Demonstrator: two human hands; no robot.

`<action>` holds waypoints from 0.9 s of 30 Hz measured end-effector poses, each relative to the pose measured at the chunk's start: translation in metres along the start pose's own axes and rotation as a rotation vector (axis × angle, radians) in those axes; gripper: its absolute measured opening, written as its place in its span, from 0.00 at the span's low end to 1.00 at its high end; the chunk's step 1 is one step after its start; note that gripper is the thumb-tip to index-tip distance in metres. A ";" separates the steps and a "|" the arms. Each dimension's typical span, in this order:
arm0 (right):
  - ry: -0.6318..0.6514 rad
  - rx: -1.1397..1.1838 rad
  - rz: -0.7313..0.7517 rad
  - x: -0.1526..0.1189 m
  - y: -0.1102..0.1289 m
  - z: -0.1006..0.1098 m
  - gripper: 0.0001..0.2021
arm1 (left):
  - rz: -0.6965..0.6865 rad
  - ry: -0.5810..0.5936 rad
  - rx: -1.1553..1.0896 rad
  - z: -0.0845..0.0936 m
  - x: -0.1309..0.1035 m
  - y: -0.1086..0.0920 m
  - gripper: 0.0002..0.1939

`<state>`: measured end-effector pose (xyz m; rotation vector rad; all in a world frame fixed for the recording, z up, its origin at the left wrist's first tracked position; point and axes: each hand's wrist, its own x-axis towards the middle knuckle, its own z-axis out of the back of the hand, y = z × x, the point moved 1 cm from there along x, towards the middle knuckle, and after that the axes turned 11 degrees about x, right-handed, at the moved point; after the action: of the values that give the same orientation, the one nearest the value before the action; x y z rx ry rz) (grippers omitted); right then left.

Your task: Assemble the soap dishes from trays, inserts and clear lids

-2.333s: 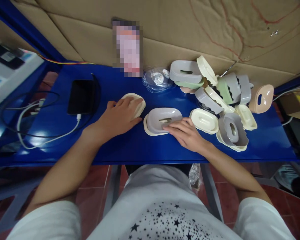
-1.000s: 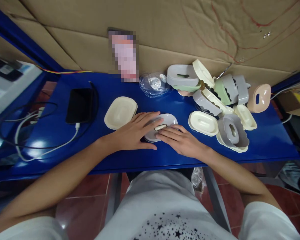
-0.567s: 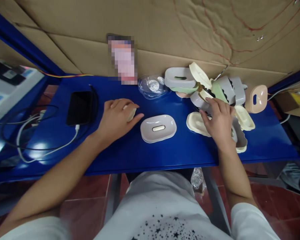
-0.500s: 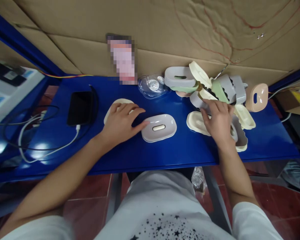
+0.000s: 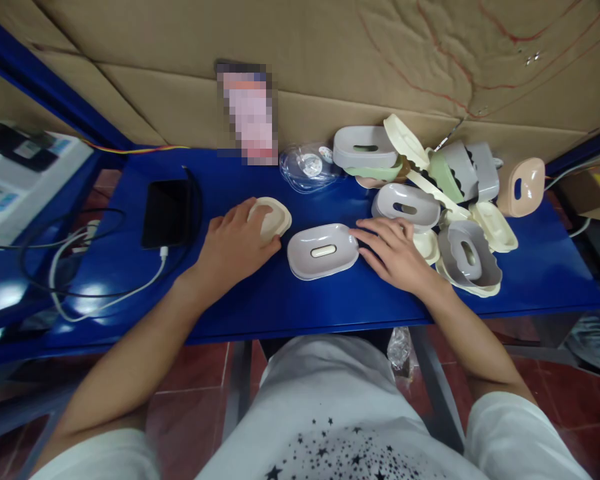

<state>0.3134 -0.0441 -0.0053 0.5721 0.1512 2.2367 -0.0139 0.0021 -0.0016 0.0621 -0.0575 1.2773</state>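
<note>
One grip clasped: left hand (image 5: 233,247) on cream oval plastic dish (image 5: 279,217); right hand (image 5: 399,259) unclenched, fingertips against glossy grey slotted oval plastic dish (image 5: 325,268).

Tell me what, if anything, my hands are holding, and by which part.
Your left hand holds the cream dish by its left side. Your right hand only touches the right end of the grey dish.

Phone (image 5: 166,213) left, dish (image 5: 305,267) centre, piled dishes (image 5: 413,157) right

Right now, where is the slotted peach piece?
In the head view, the slotted peach piece sits at the back right of the blue table, beside a grey piece.
</note>
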 end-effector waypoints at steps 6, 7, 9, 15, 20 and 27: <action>-0.016 0.053 0.001 0.000 -0.013 0.014 0.23 | -0.296 -0.147 -0.203 -0.009 0.005 -0.007 0.22; -0.033 0.027 -0.017 0.004 -0.016 0.018 0.24 | -0.382 -0.158 -0.246 -0.010 0.004 -0.010 0.22; -0.043 -0.015 -0.044 0.020 -0.021 0.023 0.23 | -0.519 -0.152 -0.309 -0.010 0.002 -0.018 0.24; 0.110 -0.164 -0.048 0.113 -0.027 -0.005 0.23 | -0.686 -0.062 -0.352 -0.014 -0.002 -0.026 0.35; 0.154 -0.319 -0.124 0.168 -0.025 -0.031 0.27 | -0.634 -0.046 -0.352 -0.011 -0.002 -0.019 0.35; 0.080 -0.184 -0.018 0.152 -0.032 -0.029 0.20 | -0.534 -0.019 -0.414 -0.016 0.005 -0.013 0.36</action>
<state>0.2349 0.0913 0.0129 0.3809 -0.0097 2.2275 0.0000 0.0043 -0.0173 -0.2530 -0.3004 0.7121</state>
